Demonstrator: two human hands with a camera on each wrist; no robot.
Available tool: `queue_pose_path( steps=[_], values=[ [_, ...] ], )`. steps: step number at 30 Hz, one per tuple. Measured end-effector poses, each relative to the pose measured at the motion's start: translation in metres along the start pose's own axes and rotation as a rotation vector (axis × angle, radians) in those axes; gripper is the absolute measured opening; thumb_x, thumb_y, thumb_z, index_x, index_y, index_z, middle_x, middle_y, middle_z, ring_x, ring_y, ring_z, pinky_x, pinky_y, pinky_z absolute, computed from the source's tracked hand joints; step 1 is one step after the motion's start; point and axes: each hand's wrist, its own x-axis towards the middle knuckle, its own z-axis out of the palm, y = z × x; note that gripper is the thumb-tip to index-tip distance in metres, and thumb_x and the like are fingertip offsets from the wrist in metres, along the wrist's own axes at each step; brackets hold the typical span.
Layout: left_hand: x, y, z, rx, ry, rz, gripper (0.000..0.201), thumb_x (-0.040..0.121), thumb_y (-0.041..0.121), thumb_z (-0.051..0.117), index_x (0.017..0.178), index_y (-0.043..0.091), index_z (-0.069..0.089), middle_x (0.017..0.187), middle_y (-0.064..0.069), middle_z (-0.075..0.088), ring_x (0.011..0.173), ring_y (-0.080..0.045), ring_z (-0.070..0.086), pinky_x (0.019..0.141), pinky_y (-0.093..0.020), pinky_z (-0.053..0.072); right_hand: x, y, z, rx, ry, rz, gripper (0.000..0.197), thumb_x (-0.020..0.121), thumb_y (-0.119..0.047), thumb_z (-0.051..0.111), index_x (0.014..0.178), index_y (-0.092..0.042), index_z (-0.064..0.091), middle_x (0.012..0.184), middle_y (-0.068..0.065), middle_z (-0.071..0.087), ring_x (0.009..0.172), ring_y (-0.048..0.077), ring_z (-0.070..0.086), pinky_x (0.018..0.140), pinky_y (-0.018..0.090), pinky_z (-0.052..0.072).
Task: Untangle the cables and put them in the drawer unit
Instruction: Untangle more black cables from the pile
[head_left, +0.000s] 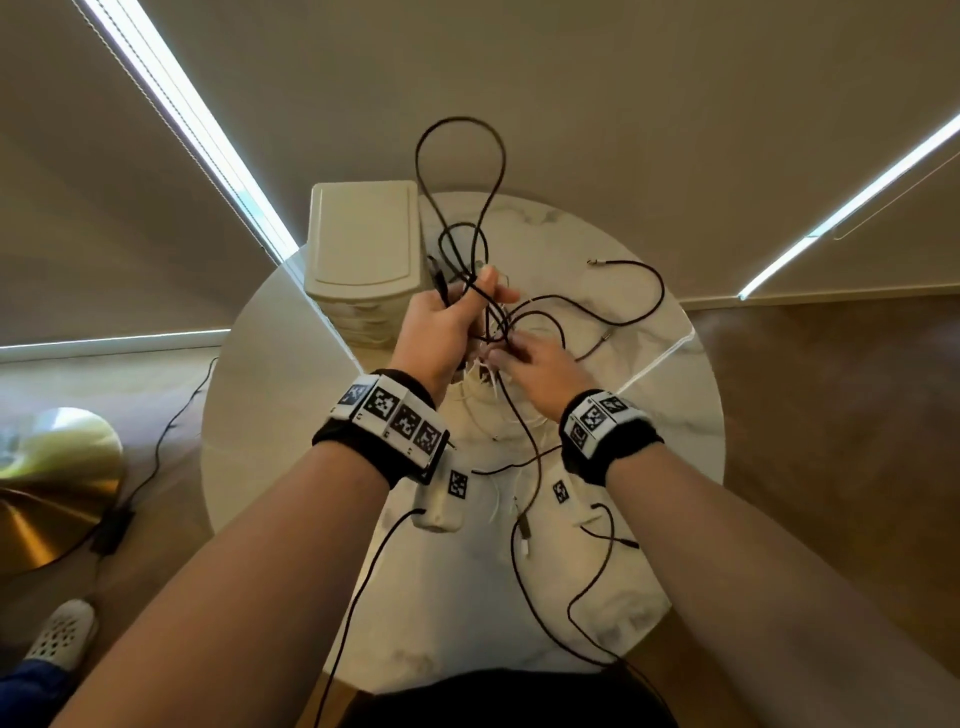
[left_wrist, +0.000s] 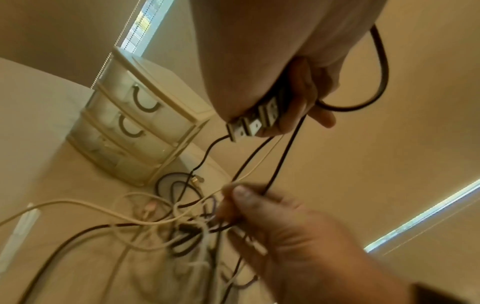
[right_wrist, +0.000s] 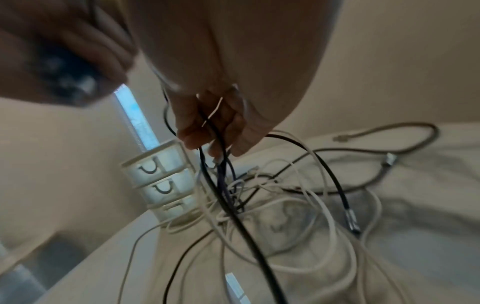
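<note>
Fingers, left: my left hand (head_left: 444, 319) is curled round a bunch of black cable (head_left: 460, 171), plug ends (left_wrist: 255, 123) poking from the fist, loop rising above.
Fingers, right: my right hand (head_left: 540, 364) pinches strands just below — nearer the knot (right_wrist: 233, 193).
Knot: lies on the tabletop (head_left: 649, 415) under both hands, black and white cables mixed.
Axis: held strands run roughly vertical, fist to knot.
Drawer unit (head_left: 363, 244): left of the hands, drawers look shut.
Judgement: pull upward, I'd say.

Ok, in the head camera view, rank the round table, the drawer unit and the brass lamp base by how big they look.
1. Round table, largest.
2. Drawer unit.
3. Brass lamp base, though the frame edge cuts it off, so second and third are unsure.
</note>
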Motion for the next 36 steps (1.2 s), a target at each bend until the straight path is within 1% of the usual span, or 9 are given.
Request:
queue_pose_path(
  steps=[4,8,11,15,19,24,27,32,36],
  values=[
    [0.004,0.025,-0.007,-0.136,0.062,0.107,0.035,0.102,0.042,0.062,0.091,0.017,0.082,0.075,-0.011,0.049,0.059,-0.023,0.038,0.048,-0.026,0.031,0.007,0.036,0.0,-0.103,0.053,0.174,0.031,0.105,-0.03,0.052,0.107,-0.009,0.075,0.108,0.005,0.072,0.099,0.02,0.066,0.082,0.026,0.043],
    [0.011,0.037,-0.018,-0.04,0.117,0.153,0.036,0.101,0.044,0.062,0.1,0.013,0.081,0.057,0.009,0.039,0.052,-0.009,0.031,0.05,-0.025,0.028,0.009,0.049,0.001,0.126,0.148,0.258,0.037,0.108,-0.04,0.04,0.091,-0.023,0.069,0.088,-0.005,0.071,0.093,0.019,0.071,0.095,0.04,0.052],
    [0.008,0.023,-0.023,0.025,0.088,0.073,0.035,0.106,0.031,0.057,0.112,0.001,0.074,0.049,0.014,0.053,0.043,0.0,0.042,0.047,-0.019,0.035,0.004,0.021,-0.011,0.467,0.339,0.171,0.041,0.108,-0.051,0.032,0.11,-0.029,0.066,0.109,0.003,0.074,0.107,0.019,0.07,0.1,0.041,0.054],
    [0.003,-0.005,-0.024,0.105,0.058,0.0,0.031,0.103,0.037,0.062,0.1,0.011,0.078,0.053,0.01,0.055,0.044,-0.008,0.037,0.042,-0.025,0.029,-0.006,-0.027,-0.024,0.258,0.099,-0.123,0.029,0.106,-0.047,0.046,0.121,-0.033,0.065,0.113,-0.007,0.074,0.112,0.003,0.067,0.098,0.024,0.048],
    [-0.001,-0.012,-0.017,0.022,0.011,-0.08,0.031,0.104,0.032,0.06,0.109,0.004,0.073,0.059,0.007,0.06,0.043,-0.007,0.043,0.036,-0.018,0.031,-0.008,-0.04,-0.009,0.297,-0.085,-0.145,0.014,0.103,-0.019,0.059,0.111,-0.019,0.07,0.089,-0.006,0.071,0.08,0.019,0.07,0.076,0.029,0.056],
    [0.006,-0.009,-0.036,-0.2,-0.03,-0.119,0.023,0.106,0.015,0.049,0.109,0.009,0.07,0.067,0.006,0.043,0.055,-0.01,0.033,0.051,-0.022,0.036,-0.018,-0.014,-0.011,0.077,0.237,-0.026,0.018,0.104,-0.025,0.056,0.112,-0.017,0.07,0.098,-0.005,0.07,0.082,0.007,0.065,0.068,0.018,0.047],
    [0.011,-0.003,-0.054,-0.293,0.095,-0.112,0.032,0.106,0.014,0.04,0.118,0.002,0.067,0.062,0.008,0.035,0.056,-0.008,0.03,0.052,-0.022,0.029,-0.027,0.017,-0.028,-0.103,0.459,0.254,0.024,0.106,-0.027,0.048,0.115,-0.013,0.065,0.107,-0.002,0.064,0.096,0.021,0.062,0.074,0.027,0.043],
    [0.012,-0.009,-0.072,-0.143,0.193,-0.045,0.029,0.11,0.017,0.039,0.108,0.007,0.066,0.063,0.007,0.044,0.054,-0.006,0.039,0.052,-0.02,0.036,-0.045,0.093,-0.055,-0.507,0.058,0.751,0.036,0.102,-0.014,0.045,0.13,0.003,0.06,0.135,0.024,0.06,0.125,0.038,0.056,0.097,0.036,0.045],
    [0.008,-0.02,-0.065,0.123,0.143,-0.032,0.026,0.111,0.019,0.042,0.111,0.007,0.065,0.067,0.003,0.053,0.05,-0.006,0.043,0.056,-0.025,0.038,-0.047,0.07,-0.057,-0.426,0.229,0.595,0.041,0.103,-0.021,0.046,0.14,-0.007,0.055,0.142,0.017,0.057,0.131,0.036,0.053,0.104,0.037,0.041]
  ],
)
